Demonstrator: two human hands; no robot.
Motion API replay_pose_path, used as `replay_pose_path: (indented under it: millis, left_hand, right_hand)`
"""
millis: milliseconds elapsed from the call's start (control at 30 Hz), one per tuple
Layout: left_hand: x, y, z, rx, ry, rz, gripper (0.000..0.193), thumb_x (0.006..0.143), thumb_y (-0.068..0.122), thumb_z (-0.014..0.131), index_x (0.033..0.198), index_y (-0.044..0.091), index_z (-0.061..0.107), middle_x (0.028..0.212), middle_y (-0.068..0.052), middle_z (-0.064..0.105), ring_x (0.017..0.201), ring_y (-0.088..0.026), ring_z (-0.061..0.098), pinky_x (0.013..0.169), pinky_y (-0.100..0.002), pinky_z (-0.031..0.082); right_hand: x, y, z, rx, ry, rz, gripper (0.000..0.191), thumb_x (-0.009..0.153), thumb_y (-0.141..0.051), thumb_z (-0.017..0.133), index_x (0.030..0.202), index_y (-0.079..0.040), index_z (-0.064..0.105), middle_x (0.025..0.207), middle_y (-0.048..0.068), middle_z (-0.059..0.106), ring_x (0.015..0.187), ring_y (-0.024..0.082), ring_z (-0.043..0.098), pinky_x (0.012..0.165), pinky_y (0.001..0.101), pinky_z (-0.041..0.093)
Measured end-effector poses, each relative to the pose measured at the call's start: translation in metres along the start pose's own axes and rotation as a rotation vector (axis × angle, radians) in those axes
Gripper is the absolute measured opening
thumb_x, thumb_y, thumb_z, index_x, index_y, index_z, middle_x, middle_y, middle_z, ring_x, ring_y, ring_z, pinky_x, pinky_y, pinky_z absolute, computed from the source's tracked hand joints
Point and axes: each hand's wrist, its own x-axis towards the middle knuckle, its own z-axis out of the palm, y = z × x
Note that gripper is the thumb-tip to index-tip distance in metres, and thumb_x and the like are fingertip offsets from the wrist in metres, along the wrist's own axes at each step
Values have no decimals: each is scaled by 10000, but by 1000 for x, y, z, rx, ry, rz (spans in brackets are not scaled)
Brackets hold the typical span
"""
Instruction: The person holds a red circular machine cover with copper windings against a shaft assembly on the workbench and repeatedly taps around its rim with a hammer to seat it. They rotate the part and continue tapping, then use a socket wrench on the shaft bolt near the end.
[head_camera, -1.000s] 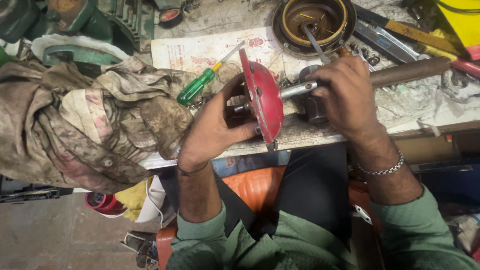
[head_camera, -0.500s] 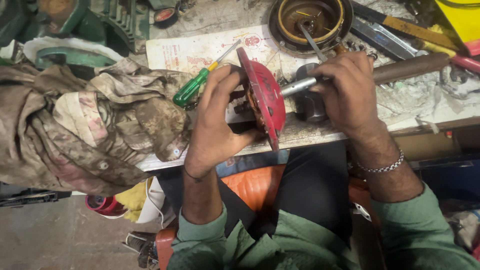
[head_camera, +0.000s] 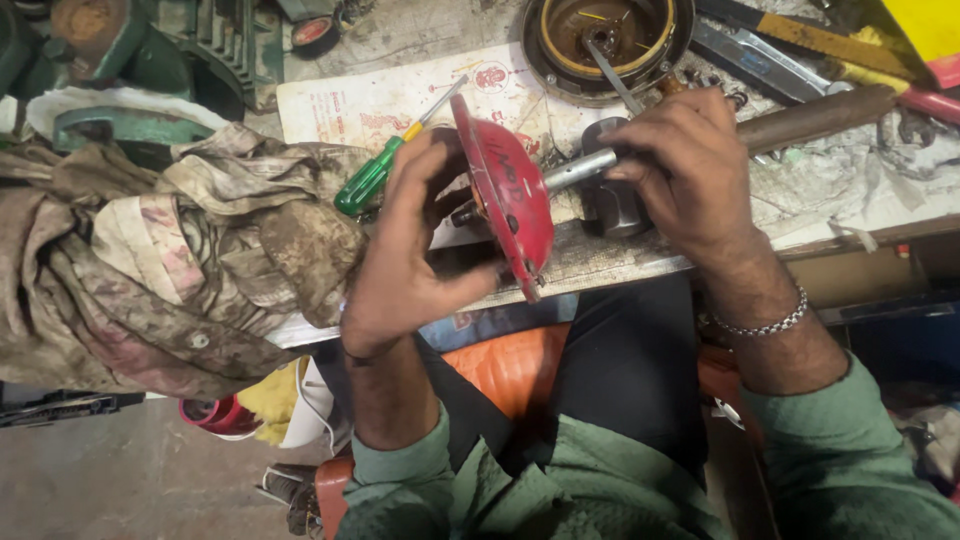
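The left hand (head_camera: 415, 265) grasps the red disc-shaped cover (head_camera: 505, 205) on edge, fingers (head_camera: 420, 170) wrapped behind it. The right hand (head_camera: 690, 170) is clenched around the metal shaft (head_camera: 578, 170) projecting from the cover, above the counter (head_camera: 600, 262). A green screwdriver (head_camera: 372, 178) lies just beyond the left fingers.

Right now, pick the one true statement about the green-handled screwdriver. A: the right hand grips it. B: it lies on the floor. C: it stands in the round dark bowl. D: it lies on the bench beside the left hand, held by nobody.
D: the green-handled screwdriver lies on the printed paper sheet by the left hand, which holds the red metal disc; the right hand grips a silver shaft.
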Motion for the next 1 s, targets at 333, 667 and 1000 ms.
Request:
replay_pose_path:
  millis: [333,667,1000]
  left_hand:
    - [10,14,5,-252,43,-372,1029,689,12,888,1577,-32,371,1379,-167,611,1268,-234,667,1111,-375,597]
    - [8,24,4,482,95,71,823,662,78,986,1394,0,616,1404,-129,571,1318,-284,644,1127,-357,564]
    - [6,17,8,571,73,127,840,693,46,953,1435,4,563,1470,-187,510,1376,-352,590,1135,-406,562]
  right_hand:
    - [0,4,0,42,15,-23,227,1003,-184,853,1166,-65,748,1025,51,718,1052,239,606,932,353,483]
    - [-5,8,3,52,39,-6,233,973,-180,891,1130,-75,755,1023,45,722,1064,216,619,938,346,494]
    - [-5,5,-2,65,25,33,255,900,-64,906,1098,-62,745,1027,55,719,1063,245,601,939,350,491]
